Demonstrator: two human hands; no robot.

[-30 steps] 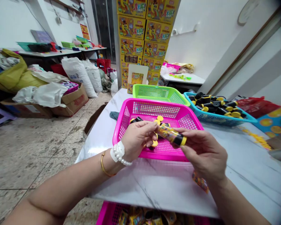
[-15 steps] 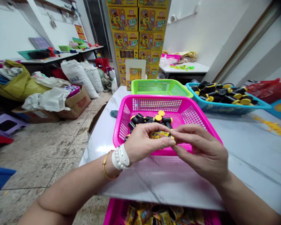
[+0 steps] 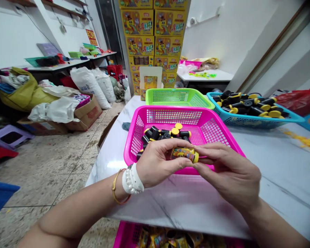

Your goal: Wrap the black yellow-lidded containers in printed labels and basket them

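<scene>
My left hand is wrapped round a small cylinder with a printed yellow label and a yellow cap, lying nearly level. At its capped right end, my right hand has its fingertips and thumb closed about the yellow cap. Both hands are above the near side of a pink basket. Inside the basket lie several black cylinders with yellow caps, partly hidden behind my left hand.
Behind the pink basket stands a green basket. A blue basket of black cylinders is at the right. Below the table's front edge, another pink basket holds printed yellow sleeves. Stacked yellow boxes rise at the back.
The labelled cylinder has shifted slightly right and down, and more of its yellow cap shows. My right hand has moved slightly right and down. The view has shifted a little.
</scene>
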